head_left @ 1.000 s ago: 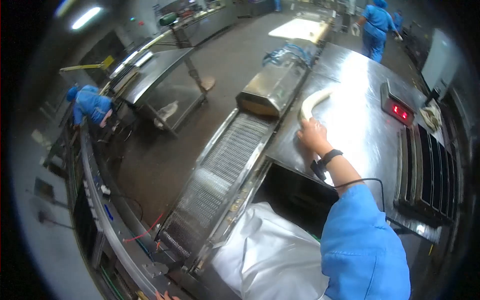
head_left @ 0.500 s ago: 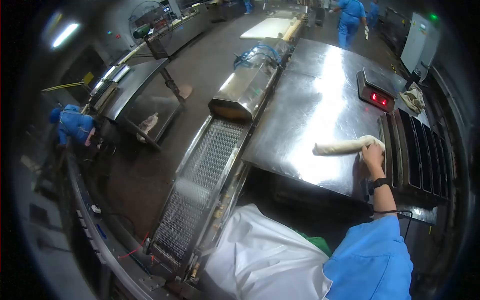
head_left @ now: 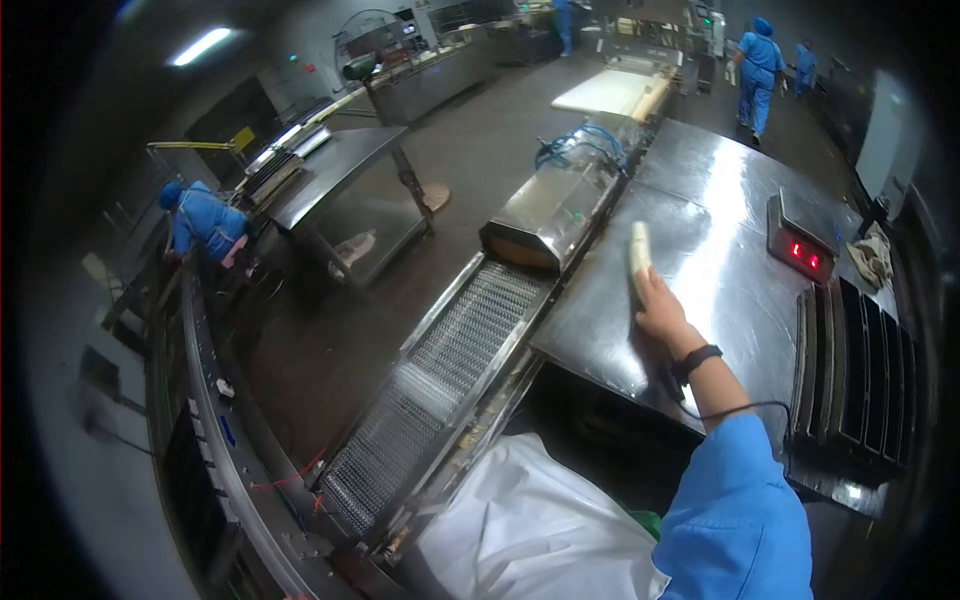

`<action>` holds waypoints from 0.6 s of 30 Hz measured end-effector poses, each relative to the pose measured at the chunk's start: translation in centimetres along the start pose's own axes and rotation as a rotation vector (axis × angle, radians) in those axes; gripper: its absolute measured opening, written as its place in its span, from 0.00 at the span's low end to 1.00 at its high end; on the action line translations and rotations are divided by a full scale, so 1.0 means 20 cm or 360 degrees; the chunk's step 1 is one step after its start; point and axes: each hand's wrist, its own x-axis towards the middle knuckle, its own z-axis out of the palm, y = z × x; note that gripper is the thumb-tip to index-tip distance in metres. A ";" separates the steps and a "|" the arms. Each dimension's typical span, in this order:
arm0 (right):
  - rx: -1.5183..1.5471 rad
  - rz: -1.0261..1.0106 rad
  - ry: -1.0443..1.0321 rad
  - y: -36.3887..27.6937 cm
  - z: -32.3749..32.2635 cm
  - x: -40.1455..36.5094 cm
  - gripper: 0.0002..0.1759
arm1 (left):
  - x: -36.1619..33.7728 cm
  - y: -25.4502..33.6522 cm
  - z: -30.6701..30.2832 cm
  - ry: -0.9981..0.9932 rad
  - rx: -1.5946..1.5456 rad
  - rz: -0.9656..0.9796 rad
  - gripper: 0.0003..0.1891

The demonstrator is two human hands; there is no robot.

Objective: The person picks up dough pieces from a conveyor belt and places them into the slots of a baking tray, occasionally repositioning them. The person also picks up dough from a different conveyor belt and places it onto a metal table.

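Dough strip [head_left: 640,245]: over the left side of the steel surface [head_left: 595,322]; resting or lifted, unclear.
Right grip [head_left: 662,308]: clasping its near end.
Pans [head_left: 850,370]: right, contents unclear.
Scale display [head_left: 803,255]: red digits, blurred.

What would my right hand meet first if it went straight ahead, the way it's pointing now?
Your right hand would meet the pale dough roll already at its fingers. Past that lies steel tabletop, then probably the conveyor's metal hood, though depth is unclear.
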 end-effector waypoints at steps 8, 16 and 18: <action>-0.0161 -0.0225 -0.0139 -0.35 -0.15 -0.49 0.39 | 0.19 -0.65 0.79 0.0237 -0.0431 -0.1002 0.36; -0.0071 0.0353 -0.0262 -0.49 -0.09 -0.62 0.24 | 0.30 -0.45 0.65 0.0298 -0.0660 -0.1328 0.41; 0.0728 0.0142 -0.0134 -0.32 0.12 -0.54 0.21 | 0.32 -0.38 0.57 0.0304 -0.0619 -0.1399 0.42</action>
